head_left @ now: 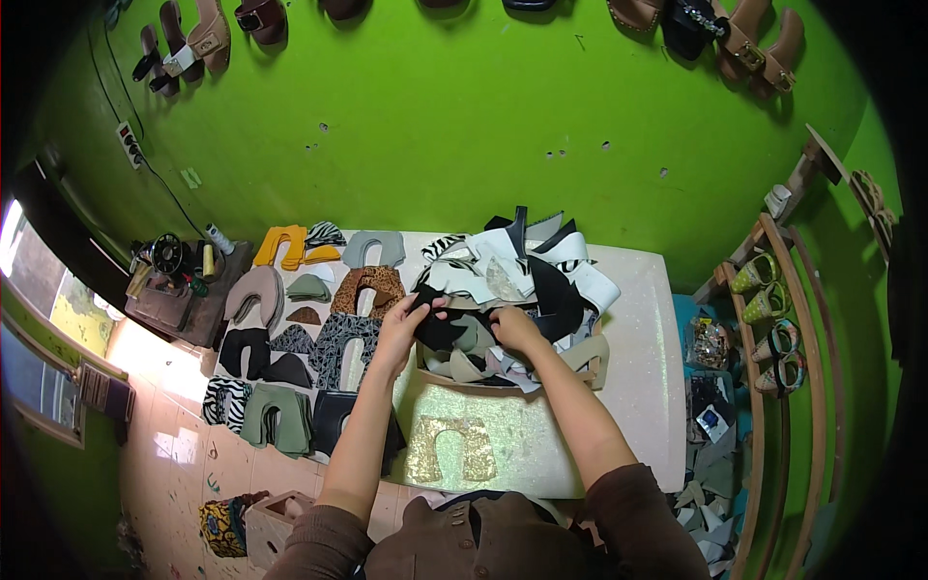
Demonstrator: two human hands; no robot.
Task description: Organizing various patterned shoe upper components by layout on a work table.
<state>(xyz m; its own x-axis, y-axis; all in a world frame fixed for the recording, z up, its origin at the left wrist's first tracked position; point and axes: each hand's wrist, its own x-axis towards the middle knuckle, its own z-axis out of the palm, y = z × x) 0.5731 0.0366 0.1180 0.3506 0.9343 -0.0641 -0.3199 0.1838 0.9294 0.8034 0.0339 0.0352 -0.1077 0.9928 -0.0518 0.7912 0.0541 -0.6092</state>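
Note:
A box (pixel 474 388) heaped with offcuts of leather and fabric stands on the table before me. My left hand (pixel 398 331) reaches over its left side, thumb and fingers closed on a black fabric piece (pixel 437 327). Over the middle of the box, my right hand (pixel 518 330) has its fingers curled in among dark scraps; what they grip is hidden. White strips (pixel 592 286) and a black offcut (pixel 554 298) lie on top of the heap. Nearer to me, a gold glittery U-shaped piece (pixel 450 450) lies flat on a gold sheet (pixel 522 425).
Stacks of cut U-shaped pieces, among them leopard (pixel 370 286), green (pixel 278 420) and yellow (pixel 281 246), cover the left side. A sewing machine (pixel 167 253) stands beyond them. On the right are a wooden rack with sandals (pixel 766 304) and a scrap heap (pixel 713 483). Shoes (pixel 210 39) hang along the green wall.

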